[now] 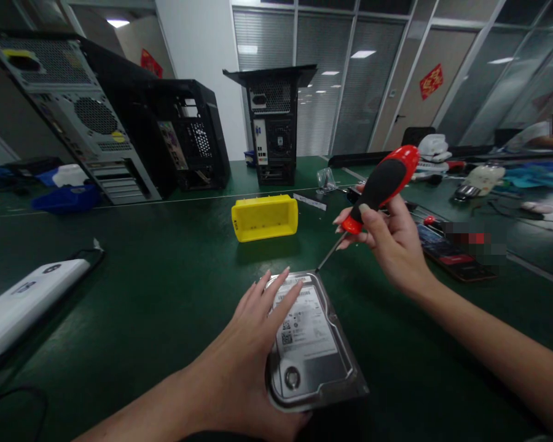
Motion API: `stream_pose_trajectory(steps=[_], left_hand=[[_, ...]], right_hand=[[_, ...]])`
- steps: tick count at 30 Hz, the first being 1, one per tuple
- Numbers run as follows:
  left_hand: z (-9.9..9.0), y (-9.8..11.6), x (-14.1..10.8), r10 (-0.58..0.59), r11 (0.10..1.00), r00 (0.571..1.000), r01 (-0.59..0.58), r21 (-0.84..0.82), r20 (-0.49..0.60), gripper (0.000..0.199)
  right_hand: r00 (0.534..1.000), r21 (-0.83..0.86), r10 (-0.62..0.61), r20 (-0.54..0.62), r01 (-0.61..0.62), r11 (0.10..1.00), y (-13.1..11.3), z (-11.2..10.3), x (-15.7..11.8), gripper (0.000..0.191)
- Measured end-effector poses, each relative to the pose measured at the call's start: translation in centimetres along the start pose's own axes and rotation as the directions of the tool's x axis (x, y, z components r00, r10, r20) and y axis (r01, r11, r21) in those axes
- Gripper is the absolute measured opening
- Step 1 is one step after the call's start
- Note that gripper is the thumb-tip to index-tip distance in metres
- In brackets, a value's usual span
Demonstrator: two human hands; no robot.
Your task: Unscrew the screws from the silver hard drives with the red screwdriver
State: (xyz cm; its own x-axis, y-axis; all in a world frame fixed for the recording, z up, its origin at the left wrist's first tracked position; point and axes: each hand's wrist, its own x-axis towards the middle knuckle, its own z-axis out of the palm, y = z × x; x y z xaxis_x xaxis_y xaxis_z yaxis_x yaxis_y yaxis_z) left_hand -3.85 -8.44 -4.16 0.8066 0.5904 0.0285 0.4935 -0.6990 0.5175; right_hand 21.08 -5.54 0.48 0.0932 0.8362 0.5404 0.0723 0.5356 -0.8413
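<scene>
A silver hard drive (311, 365) with a white printed label lies label side up in front of me. My left hand (260, 331) grips it from the left, fingers spread over the label's far part and the thumb around the near end. In my right hand (391, 239) is a screwdriver (382, 184) with a red and black handle, held tilted. Its thin metal shaft points down and left, and the tip meets the far right corner of the drive's cover. Any screw under the tip is too small to make out.
Beyond the drive, a yellow bin (265, 220) rests on the green table (166, 264). Computer cases (276, 129) stand along the back and left. A white power bank (32, 301) with a cable lies left, a phone (456, 255) right. A person (539, 135) sits far right.
</scene>
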Motion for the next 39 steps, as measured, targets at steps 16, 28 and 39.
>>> stream_pose_trajectory(steps=[16, 28, 39], left_hand=[[-2.8, -1.6, 2.4, -0.133, 0.991, 0.991, 0.133, 0.011, 0.012, 0.118], [-4.4, -7.0, 13.8, 0.087, 0.903, 0.995, -0.096, -0.419, -0.042, 0.035], [-3.8, -8.4, 12.8, 0.107, 0.874, 0.994, -0.101, -0.475, -0.015, 0.036]], right_hand=[[0.992, -0.042, -0.064, -0.105, 0.060, 0.997, 2.3, -0.4, 1.5, 0.043], [0.993, -0.028, -0.052, -0.110, 0.049, 0.998, 2.5, -1.3, 0.9, 0.040], [0.996, 0.044, -0.035, -0.085, 0.039, 0.998, 2.1, -1.4, 1.1, 0.032]])
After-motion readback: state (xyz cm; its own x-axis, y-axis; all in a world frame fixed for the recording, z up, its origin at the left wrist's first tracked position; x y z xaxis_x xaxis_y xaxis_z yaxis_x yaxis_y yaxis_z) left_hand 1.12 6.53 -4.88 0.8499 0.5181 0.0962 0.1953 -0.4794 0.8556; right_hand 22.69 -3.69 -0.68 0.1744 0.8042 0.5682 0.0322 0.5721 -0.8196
